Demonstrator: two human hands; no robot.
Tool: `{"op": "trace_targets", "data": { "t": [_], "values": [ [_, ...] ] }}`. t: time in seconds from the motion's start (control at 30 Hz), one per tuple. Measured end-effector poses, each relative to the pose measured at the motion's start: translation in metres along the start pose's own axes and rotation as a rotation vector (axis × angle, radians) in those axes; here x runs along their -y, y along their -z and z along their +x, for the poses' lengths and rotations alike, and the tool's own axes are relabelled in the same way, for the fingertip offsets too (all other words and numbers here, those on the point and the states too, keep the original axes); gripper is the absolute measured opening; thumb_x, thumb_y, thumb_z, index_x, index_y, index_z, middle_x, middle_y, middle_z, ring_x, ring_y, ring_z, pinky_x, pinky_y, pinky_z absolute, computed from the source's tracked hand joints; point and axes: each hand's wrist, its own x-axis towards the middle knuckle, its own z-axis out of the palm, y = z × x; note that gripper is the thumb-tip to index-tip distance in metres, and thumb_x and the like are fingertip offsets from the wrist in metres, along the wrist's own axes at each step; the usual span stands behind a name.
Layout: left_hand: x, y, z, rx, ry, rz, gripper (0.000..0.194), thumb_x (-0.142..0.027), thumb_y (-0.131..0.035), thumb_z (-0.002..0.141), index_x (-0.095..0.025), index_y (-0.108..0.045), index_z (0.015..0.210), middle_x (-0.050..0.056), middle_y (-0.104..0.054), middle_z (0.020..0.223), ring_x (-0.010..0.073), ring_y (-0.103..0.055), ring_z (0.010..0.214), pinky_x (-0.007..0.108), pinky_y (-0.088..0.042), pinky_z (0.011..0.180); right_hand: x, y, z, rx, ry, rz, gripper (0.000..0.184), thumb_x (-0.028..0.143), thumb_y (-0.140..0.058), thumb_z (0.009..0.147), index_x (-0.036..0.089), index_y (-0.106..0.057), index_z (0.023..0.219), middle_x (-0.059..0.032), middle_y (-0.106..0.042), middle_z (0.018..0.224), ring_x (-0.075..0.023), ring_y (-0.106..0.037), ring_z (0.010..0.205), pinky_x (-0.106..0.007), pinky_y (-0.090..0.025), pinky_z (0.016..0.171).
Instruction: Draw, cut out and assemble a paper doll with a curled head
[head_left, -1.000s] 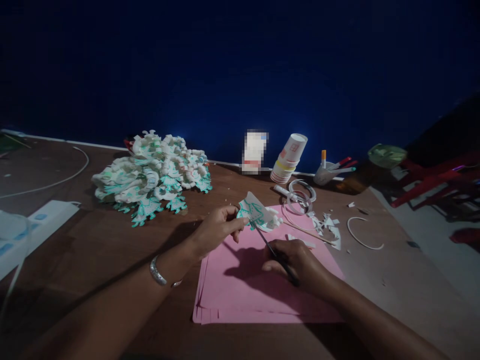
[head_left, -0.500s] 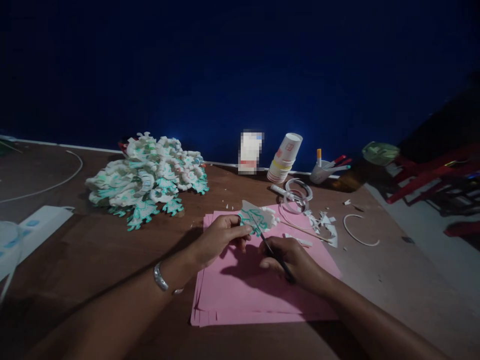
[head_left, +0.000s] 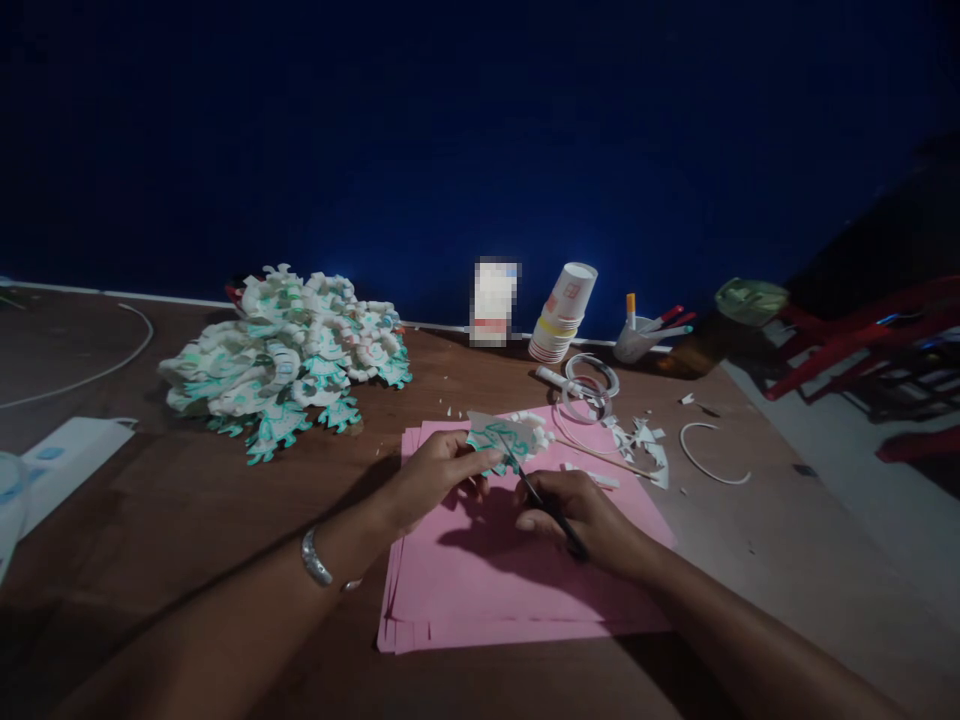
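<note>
Pinched in my left hand (head_left: 442, 475) is a small piece of white paper (head_left: 486, 432) with a green figure drawn on it. My right hand (head_left: 574, 510) is closed around a dark pair of scissors (head_left: 541, 500), whose blades reach up to the drawn paper. Both hands are above a stack of pink paper sheets (head_left: 525, 590). White paper scraps (head_left: 536, 425) lie just behind the drawn piece. To the left, a heap of white cut-outs with green drawings (head_left: 292, 350) rests on the table.
A leaning stack of paper cups (head_left: 564, 310) stands at the back, beside a cup of pens (head_left: 637, 340). Tape rolls (head_left: 592, 378), paper scraps (head_left: 645, 440) and a curved white strip (head_left: 705, 465) lie at right. A power strip (head_left: 67, 465) is at far left.
The piece of paper has turned a little in my left hand, and the scissors' blades have shifted against it. The whole view has moved slightly.
</note>
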Motion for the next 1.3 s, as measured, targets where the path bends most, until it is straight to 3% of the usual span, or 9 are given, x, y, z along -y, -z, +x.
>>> {"op": "trace_targets", "data": {
  "t": [0.13, 0.73, 1.2, 1.3],
  "values": [
    [-0.0019, 0.0051, 0.0023, -0.104, -0.113, 0.033, 0.027, -0.041, -0.070, 0.082, -0.015, -0.067, 0.083, -0.001, -0.060, 0.062, 0.0094, -0.055, 0.054, 0.019, -0.038, 0.047, -0.0004, 0.0002, 0.0001, -0.012, 0.002, -0.009, 0.039, 0.052, -0.071, 0.085, 0.014, -0.065, 0.084, 0.0031, -0.052, 0.062, -0.0091, -0.043, 0.055, -0.020, -0.034, 0.052],
    [0.0033, -0.0032, 0.0021, 0.015, -0.041, -0.074, 0.028, -0.040, -0.074, 0.076, -0.013, -0.067, 0.073, 0.001, -0.063, 0.060, 0.0096, -0.056, 0.049, 0.021, -0.042, 0.050, -0.0019, 0.0033, 0.0004, -0.106, 0.082, -0.113, 0.038, 0.051, -0.068, 0.088, 0.013, -0.065, 0.081, 0.0029, -0.052, 0.063, -0.0094, -0.042, 0.058, -0.020, -0.034, 0.054],
    [-0.0006, 0.0025, -0.0004, 0.054, 0.007, 0.093, 0.035, -0.047, -0.069, 0.080, -0.012, -0.066, 0.076, 0.003, -0.063, 0.061, 0.0102, -0.055, 0.049, 0.019, -0.029, 0.040, -0.0008, 0.0049, 0.0002, -0.086, 0.054, -0.128, 0.042, 0.054, -0.068, 0.086, 0.014, -0.063, 0.078, 0.0028, -0.050, 0.063, -0.0100, -0.040, 0.059, -0.020, -0.033, 0.055],
    [-0.0029, 0.0030, -0.0007, 0.005, -0.060, 0.119, 0.035, -0.049, -0.068, 0.081, -0.014, -0.067, 0.082, 0.001, -0.061, 0.067, 0.0103, -0.056, 0.054, 0.019, -0.033, 0.043, 0.0010, 0.0043, 0.0000, -0.070, 0.048, -0.117, 0.043, 0.055, -0.068, 0.086, 0.014, -0.062, 0.077, 0.0029, -0.049, 0.062, -0.0100, -0.039, 0.059, -0.020, -0.033, 0.054]
  ]
}}
